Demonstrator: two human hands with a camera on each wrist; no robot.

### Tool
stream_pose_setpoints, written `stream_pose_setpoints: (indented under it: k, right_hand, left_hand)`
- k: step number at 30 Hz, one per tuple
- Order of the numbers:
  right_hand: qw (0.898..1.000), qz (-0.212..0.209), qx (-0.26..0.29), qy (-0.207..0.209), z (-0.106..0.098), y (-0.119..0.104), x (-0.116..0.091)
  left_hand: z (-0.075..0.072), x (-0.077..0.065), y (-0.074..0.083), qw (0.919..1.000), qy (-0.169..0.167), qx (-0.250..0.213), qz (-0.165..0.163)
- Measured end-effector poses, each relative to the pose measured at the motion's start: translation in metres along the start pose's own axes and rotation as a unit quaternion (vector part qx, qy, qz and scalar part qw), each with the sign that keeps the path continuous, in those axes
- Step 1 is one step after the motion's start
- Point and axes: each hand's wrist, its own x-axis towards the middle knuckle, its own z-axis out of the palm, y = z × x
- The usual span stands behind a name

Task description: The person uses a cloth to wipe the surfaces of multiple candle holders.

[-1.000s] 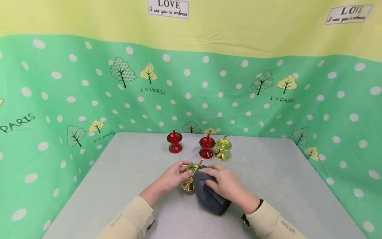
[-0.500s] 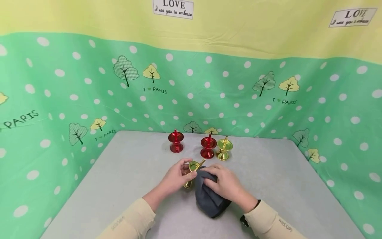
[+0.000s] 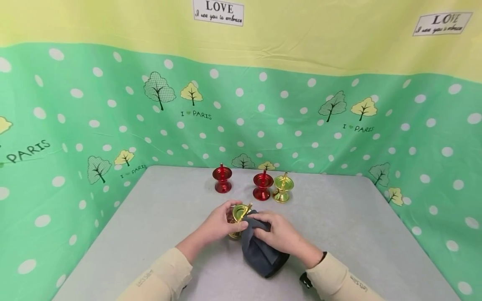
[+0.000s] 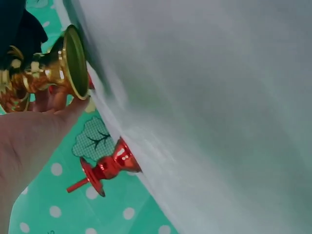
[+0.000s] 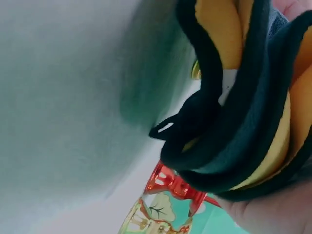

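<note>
My left hand (image 3: 218, 223) grips a shiny gold candle holder (image 3: 239, 213), with the thumb across its near side and fingers behind. The holder has a shallow cup, a flared foot and a thin central stem leaning right; the left wrist view shows its gold body (image 4: 46, 70) and wide rim. My right hand (image 3: 284, 236) clutches a bunched dark grey cloth (image 3: 263, 255) against the right side of the holder. In the right wrist view, the folded cloth (image 5: 243, 136) shows a yellow inner side and dark edging. The cloth hides part of the holder.
Behind the hands, on the grey table (image 3: 169, 209), stand a red candle holder (image 3: 223, 184), a second red candle holder (image 3: 262, 188) and a gold candle holder (image 3: 282, 190). A green and yellow patterned curtain (image 3: 278, 100) encloses the table's back and sides.
The held candle holder has turned in my left hand; its stem swung slightly right, then back left. My right hand and the cloth have shifted a little to the left. The standing holders stay put.
</note>
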Motion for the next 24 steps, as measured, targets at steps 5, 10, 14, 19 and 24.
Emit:
stream_pose_setpoints:
  k: [5, 10, 14, 19, 24]
  right_hand:
    - [0.999, 0.035, 0.022, -0.026, 0.001, -0.003, -0.002]
    - [0.999, 0.01, -0.029, 0.03, 0.01, -0.004, -0.002]
    - [0.996, -0.013, -0.059, 0.064, 0.013, -0.001, -0.001]
    - [0.996, -0.009, -0.056, 0.062, 0.01, 0.0, -0.002]
    - [0.998, 0.001, -0.039, 0.058, 0.008, -0.004, -0.005]
  left_hand:
    - [0.002, -0.001, 0.0, 0.9999, 0.016, -0.002, -0.006]
    - [0.002, -0.001, -0.003, 0.9996, 0.018, -0.018, -0.011]
    - [-0.001, 0.001, -0.005, 0.9991, 0.005, -0.042, -0.007]
    - [-0.004, 0.005, -0.006, 0.9972, -0.008, -0.074, -0.003]
    - [-0.008, 0.009, -0.009, 0.9944, -0.044, -0.096, 0.005]
